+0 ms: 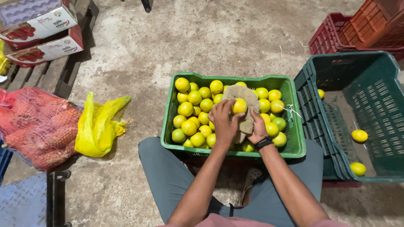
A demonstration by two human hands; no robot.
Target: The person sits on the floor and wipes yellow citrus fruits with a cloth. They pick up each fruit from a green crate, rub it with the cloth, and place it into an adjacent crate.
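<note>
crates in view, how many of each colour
green crate holding the fruit, under both hands: 1
dark green crate, nearly empty, on the right: 1
dark red crate, top right: 1
orange crate sitting in the red one: 1
total: 4

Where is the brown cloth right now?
In the head view, the brown cloth lies over the fruit in the green crate, middle of the picture, under the right hand.
</note>
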